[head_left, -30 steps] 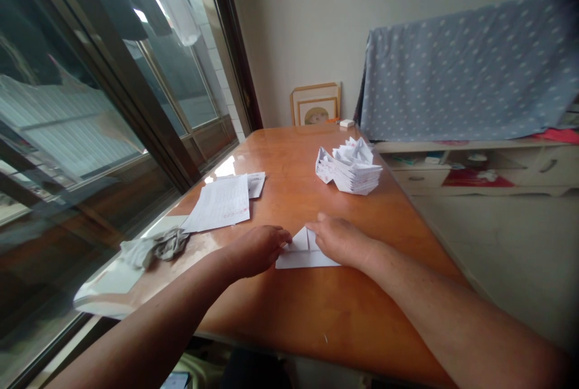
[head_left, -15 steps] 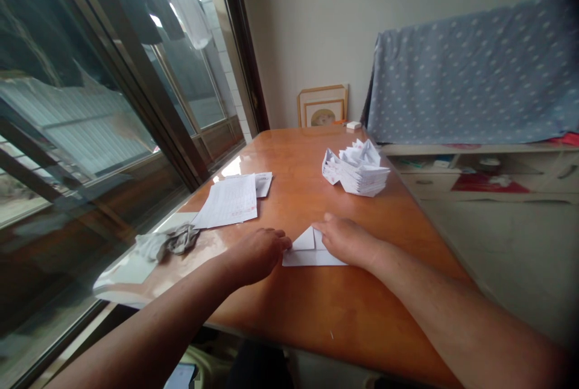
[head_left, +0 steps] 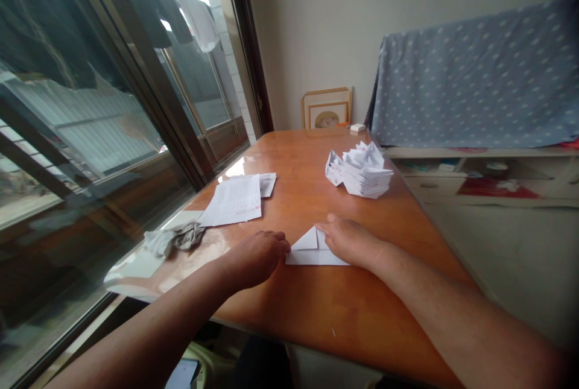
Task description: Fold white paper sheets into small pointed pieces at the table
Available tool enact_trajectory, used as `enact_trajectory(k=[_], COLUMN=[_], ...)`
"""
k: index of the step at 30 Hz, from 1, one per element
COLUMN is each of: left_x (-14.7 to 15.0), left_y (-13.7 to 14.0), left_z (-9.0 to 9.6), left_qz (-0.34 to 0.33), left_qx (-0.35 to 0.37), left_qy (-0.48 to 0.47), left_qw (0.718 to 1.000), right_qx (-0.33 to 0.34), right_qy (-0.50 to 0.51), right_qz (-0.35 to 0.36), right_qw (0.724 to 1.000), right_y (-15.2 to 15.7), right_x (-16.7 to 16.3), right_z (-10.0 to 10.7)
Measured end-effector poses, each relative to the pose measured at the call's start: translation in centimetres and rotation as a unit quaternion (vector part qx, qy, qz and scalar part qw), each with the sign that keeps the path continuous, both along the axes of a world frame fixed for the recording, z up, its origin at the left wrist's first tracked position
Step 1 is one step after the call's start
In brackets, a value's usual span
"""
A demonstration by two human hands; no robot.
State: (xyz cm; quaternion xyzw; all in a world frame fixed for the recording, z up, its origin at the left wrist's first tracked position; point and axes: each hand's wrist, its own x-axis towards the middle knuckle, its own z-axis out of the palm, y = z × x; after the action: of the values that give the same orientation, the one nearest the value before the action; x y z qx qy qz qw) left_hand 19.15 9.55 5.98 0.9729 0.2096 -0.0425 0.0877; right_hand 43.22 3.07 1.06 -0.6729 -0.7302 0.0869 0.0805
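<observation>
1. The folded white paper (head_left: 312,257) lies flat on the near half of the brown desk (head_left: 294,157), roughly in front of the person; take it as the centre of the dial, with twelve pointing straight away from the person.
2. Its far edge rises to a peak: a triangular flap slopes down toward nine o'clock, and a plain strip runs along the six o'clock side.
3. The left hand (head_left: 261,257) is at nine o'clock, palm down, fingers curled and their tips touching the paper's left end; whether they pinch it or only press, I cannot tell.
4. The right hand (head_left: 349,239) is at three o'clock, lying over the right part of the paper, fingertips at the peak; its underside is hidden, so I cannot tell whether it grips or just holds the sheet down.
5. At one o'clock, well apart from the hands, sits a stack of folded papers (head_left: 366,179), nested together with points sticking up.
6. At ten o'clock lie printed sheets (head_left: 235,199), overlapping, with reddish marks near one corner.
7. Between nine and ten o'clock, beyond the left forearm, is a crumpled grey cloth (head_left: 187,237).
8. Near twelve o'clock, by the far edge, are a small white box (head_left: 357,128) and, behind the desk, framed pictures (head_left: 328,96) against the wall.
</observation>
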Motion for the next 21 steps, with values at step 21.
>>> enact_trajectory(k=[21], left_x=[4.8], left_y=[2.2], left_z=[-3.1], left_qz=[0.023], left_qx=[-0.051], left_qy=[-0.149], left_qw=[0.987], right_qx=[0.017], right_qy=[0.004], right_qz=[0.004], right_qw=[1.000], right_y=[-0.1], right_x=[0.1], right_z=[-0.3])
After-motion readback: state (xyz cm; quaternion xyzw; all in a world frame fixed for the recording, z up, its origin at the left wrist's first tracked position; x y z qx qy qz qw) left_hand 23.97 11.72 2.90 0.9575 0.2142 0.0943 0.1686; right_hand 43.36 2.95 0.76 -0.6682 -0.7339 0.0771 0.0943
